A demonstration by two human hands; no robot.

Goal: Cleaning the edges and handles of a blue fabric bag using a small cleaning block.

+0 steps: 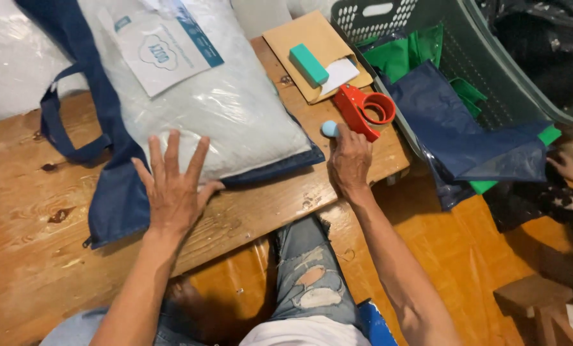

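The left hand [174, 186] lies flat, fingers spread, grip open on the clear-wrapped pillow [216, 102] atop the navy bag [116, 192]. The right hand [349, 160] grips the red tape dispenser [363, 110] on the table [23, 256].

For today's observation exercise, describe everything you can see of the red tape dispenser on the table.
The red tape dispenser looks like glossy plastic, with a round hoop at its far end and a tapering body pointing toward the person. It lies flat near the wooden table's right edge, beside a brown envelope. The right hand touches its near end, where a pale blue knob shows. No tape roll is discernible.
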